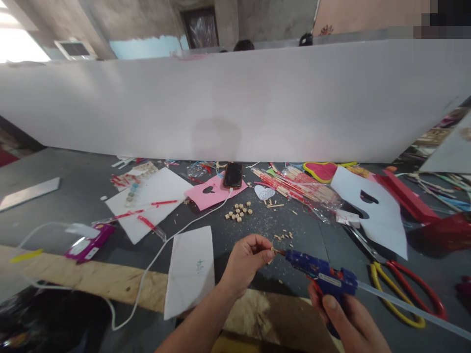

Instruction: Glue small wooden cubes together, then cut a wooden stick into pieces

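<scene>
Dark grey worktop [88, 181] is carrying small tan wooden clusters [238, 213], seemingly done; loose tan stick bits [282, 237] are lying unjoined. Your left hand [246, 260] is pinching a tiny pale wooden piece [273, 248] between fingertips, just at the blue glue gun [322, 274]'s nozzle; your right hand [348, 316]'s grip is wrapping the handle.

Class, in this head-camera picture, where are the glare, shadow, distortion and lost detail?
Head view, top left: bright white patch, washed out; head view, centre: soft rounded shadow on the long white panel; head view, sides: panel ends flare outward, probably wide-angle distortion; head view, top right: pixel blocks hide detail.
</scene>
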Demonstrator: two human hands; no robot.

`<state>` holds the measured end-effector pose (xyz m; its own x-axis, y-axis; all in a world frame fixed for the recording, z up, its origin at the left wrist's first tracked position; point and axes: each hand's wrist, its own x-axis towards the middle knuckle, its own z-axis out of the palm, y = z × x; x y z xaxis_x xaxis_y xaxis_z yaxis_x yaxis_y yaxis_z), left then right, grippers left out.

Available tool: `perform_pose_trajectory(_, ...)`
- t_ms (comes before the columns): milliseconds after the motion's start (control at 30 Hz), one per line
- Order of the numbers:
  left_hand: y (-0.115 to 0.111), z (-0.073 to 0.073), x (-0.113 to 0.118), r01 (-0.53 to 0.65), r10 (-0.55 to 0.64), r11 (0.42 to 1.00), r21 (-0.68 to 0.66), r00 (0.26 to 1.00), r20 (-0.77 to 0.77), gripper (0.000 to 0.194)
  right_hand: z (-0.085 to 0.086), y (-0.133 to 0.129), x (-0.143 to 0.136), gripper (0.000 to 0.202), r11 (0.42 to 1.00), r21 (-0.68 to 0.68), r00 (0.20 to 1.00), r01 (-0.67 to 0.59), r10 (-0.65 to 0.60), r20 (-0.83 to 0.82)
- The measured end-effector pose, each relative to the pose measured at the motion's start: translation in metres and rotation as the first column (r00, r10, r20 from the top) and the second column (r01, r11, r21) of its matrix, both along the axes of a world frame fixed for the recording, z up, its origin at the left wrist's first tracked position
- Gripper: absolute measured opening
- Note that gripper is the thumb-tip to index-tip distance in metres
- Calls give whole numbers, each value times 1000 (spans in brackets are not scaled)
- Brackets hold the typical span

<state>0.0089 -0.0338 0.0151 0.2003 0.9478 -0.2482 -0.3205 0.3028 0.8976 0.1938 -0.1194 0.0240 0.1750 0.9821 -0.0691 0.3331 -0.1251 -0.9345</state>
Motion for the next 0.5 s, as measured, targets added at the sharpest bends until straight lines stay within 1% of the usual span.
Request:
perform_pose_trajectory(133,0,0,1,-6,6,1000,-11,1000,4,23,2,0,-2,38,999,-3,999,38,-38,7)
perform_pose_trajectory(500,0,-1,1,-18,17,1000,11,1000,23,17,1,-1,-2,35,999,-23,999,31,-31,-20)
